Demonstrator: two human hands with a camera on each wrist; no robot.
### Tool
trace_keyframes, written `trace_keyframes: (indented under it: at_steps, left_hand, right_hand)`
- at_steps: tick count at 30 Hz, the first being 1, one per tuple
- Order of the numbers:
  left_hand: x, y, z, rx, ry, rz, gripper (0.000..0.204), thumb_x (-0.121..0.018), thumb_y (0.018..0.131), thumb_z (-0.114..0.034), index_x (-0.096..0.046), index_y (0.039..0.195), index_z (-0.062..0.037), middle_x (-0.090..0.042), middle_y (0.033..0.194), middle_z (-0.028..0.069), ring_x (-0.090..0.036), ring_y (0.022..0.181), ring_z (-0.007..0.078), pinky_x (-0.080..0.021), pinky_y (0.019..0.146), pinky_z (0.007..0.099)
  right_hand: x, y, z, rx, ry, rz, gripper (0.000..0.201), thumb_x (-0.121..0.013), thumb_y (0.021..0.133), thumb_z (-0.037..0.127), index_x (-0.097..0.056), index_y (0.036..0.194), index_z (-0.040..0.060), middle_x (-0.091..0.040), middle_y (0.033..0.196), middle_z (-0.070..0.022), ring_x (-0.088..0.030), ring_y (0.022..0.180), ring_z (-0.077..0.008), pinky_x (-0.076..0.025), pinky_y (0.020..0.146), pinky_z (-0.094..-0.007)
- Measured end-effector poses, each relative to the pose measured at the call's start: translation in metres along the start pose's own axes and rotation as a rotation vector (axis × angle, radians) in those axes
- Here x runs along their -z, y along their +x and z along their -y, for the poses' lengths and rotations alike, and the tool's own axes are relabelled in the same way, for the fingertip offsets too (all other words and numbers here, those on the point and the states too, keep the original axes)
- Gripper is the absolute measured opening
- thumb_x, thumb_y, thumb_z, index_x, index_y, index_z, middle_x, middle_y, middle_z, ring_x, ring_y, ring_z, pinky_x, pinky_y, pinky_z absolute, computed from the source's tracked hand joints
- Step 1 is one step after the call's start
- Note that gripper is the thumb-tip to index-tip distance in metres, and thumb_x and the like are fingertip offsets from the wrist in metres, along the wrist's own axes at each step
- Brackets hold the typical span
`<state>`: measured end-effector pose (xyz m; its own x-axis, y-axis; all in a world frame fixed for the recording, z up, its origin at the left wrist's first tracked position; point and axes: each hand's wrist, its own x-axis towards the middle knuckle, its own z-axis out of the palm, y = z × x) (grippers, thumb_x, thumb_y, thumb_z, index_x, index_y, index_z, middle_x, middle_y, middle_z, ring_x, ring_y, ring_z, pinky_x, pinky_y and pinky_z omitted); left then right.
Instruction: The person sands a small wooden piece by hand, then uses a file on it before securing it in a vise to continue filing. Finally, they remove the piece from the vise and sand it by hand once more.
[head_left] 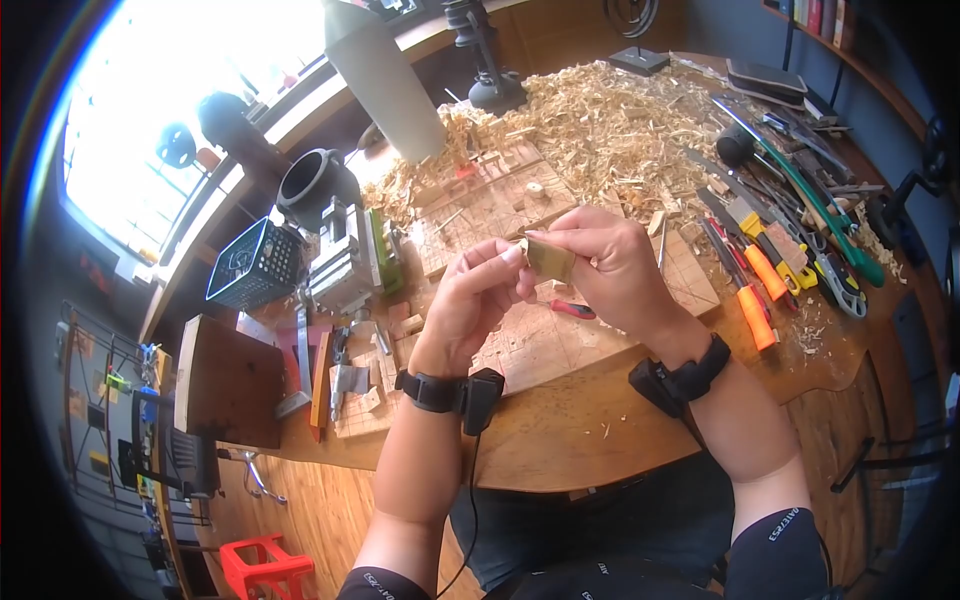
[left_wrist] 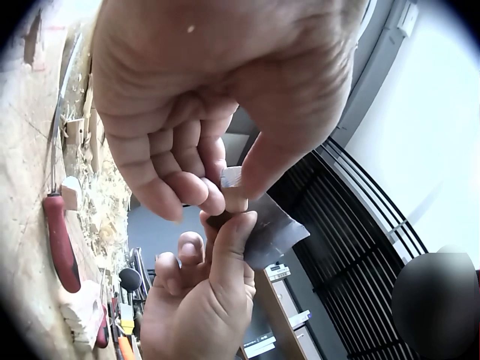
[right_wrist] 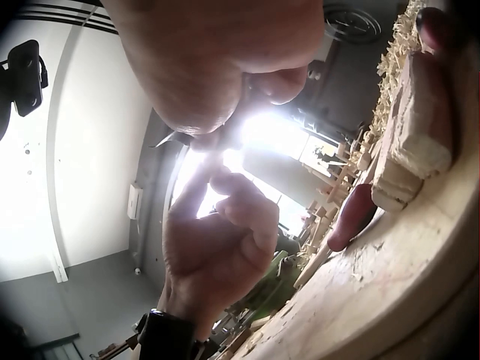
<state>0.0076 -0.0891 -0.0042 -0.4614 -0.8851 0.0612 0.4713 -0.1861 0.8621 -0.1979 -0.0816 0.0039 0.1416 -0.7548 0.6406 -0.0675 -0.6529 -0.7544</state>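
Both hands meet above the wooden board (head_left: 520, 345). My left hand (head_left: 475, 300) pinches a small pale wooden piece (left_wrist: 235, 198) between thumb and fingers. The right hand (head_left: 610, 270) grips a folded brownish sheet (head_left: 550, 262), which looks like sandpaper, against that piece. In the left wrist view the sheet (left_wrist: 274, 232) sticks out beyond the right thumb, and its corner hangs free. The right wrist view is partly blown out by window light, and the piece is hidden there behind the fingers.
A red-handled tool (head_left: 573, 309) lies on the board below the hands. Wood shavings (head_left: 620, 120) cover the back of the table (head_left: 560, 440). Knives and orange-handled tools (head_left: 757, 315) lie at the right; a metal vise (head_left: 340, 265) and a green basket (head_left: 245, 265) stand at the left.
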Motion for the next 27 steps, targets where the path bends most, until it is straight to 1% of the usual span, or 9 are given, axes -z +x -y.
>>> trace_keyframes:
  at_steps: [5,8,10,11,14,16,20,22,27]
  left_hand:
    - [-0.002,-0.001,0.001,0.008,0.007,0.01,0.018,-0.06,0.103,-0.016,-0.066,0.105,0.0006,-0.068,0.085,0.0094,-0.064,0.078,0.0176,-0.053,0.077,0.0342]
    - [-0.005,0.0,0.002,-0.015,0.061,-0.052,0.018,-0.061,0.103,-0.017,-0.066,0.104,0.0003,-0.068,0.085,0.0081,-0.064,0.075,0.0164,-0.053,0.076,0.0331]
    - [-0.004,0.001,0.002,-0.039,0.091,-0.077,0.02,-0.07,0.099,-0.019,-0.068,0.104,0.0006,-0.072,0.089,0.0049,-0.065,0.077,0.0107,-0.053,0.075,0.0266]
    - [-0.005,0.002,0.002,-0.04,0.09,-0.078,0.02,-0.07,0.099,-0.019,-0.068,0.104,0.0006,-0.072,0.089,0.0049,-0.065,0.077,0.0107,-0.053,0.075,0.0266]
    - [-0.012,0.002,0.002,-0.073,0.363,-0.206,0.025,-0.074,0.097,-0.022,-0.069,0.104,0.0012,-0.073,0.09,0.0047,-0.065,0.078,0.0089,-0.052,0.075,0.0247]
    - [-0.018,0.001,0.001,-0.086,0.495,-0.239,0.02,-0.071,0.099,-0.019,-0.069,0.103,-0.0002,-0.07,0.087,0.0023,-0.064,0.076,0.0087,-0.052,0.073,0.0249]
    - [-0.019,0.001,0.003,-0.112,0.53,-0.243,0.02,-0.073,0.098,-0.019,-0.069,0.103,0.0002,-0.07,0.088,0.0026,-0.064,0.076,0.0081,-0.051,0.072,0.0239]
    - [-0.021,0.0,0.002,-0.111,0.557,-0.311,0.02,-0.072,0.098,-0.018,-0.069,0.102,0.0006,-0.071,0.089,0.0032,-0.064,0.076,0.0085,-0.051,0.072,0.0239]
    - [-0.009,0.003,0.001,-0.172,0.51,-0.356,0.017,-0.069,0.1,-0.017,-0.068,0.101,0.0001,-0.07,0.088,0.005,-0.064,0.076,0.0106,-0.053,0.072,0.0264]
  right_hand:
    - [0.001,0.0,-0.013,-0.018,-0.13,-0.064,0.015,-0.067,0.092,0.003,-0.079,0.101,0.0036,-0.072,0.086,-0.0107,-0.07,0.076,-0.0202,-0.054,0.067,-0.0341]
    - [0.002,-0.001,-0.01,-0.142,-0.207,0.003,0.016,-0.064,0.1,0.012,-0.075,0.101,0.0,-0.066,0.085,-0.0092,-0.062,0.08,-0.0164,-0.049,0.072,-0.0317]
    - [0.003,-0.001,-0.01,-0.23,-0.154,0.161,0.014,-0.065,0.099,0.01,-0.075,0.102,0.0004,-0.065,0.084,-0.0075,-0.058,0.074,-0.0136,-0.047,0.068,-0.0305]
    - [0.002,-0.001,-0.008,-0.23,-0.154,0.163,0.014,-0.065,0.099,0.01,-0.075,0.102,0.0004,-0.065,0.084,-0.0075,-0.058,0.074,-0.0136,-0.047,0.068,-0.0305]
    - [-0.005,-0.004,-0.004,-0.247,-0.108,0.124,0.015,-0.063,0.094,0.005,-0.076,0.098,0.0005,-0.068,0.082,-0.0109,-0.065,0.066,-0.0185,-0.051,0.063,-0.0337]
    - [-0.009,-0.006,-0.01,-0.246,0.043,0.019,0.015,-0.062,0.094,0.005,-0.075,0.097,-0.003,-0.071,0.086,-0.009,-0.065,0.068,-0.0132,-0.05,0.062,-0.031]
    - [-0.004,-0.005,-0.015,-0.328,0.154,0.052,0.017,-0.063,0.094,0.006,-0.074,0.101,-0.0052,-0.073,0.085,-0.0065,-0.063,0.071,-0.0082,-0.049,0.062,-0.0286]
    - [-0.002,-0.005,-0.016,-0.33,0.121,0.074,0.018,-0.063,0.095,0.006,-0.075,0.104,-0.0037,-0.072,0.079,-0.0047,-0.06,0.072,-0.0053,-0.048,0.062,-0.0271]
    - [0.004,-0.003,-0.023,-0.353,0.218,0.061,0.018,-0.064,0.097,0.009,-0.076,0.102,-0.0028,-0.07,0.074,-0.004,-0.057,0.069,-0.0034,-0.046,0.06,-0.0272]
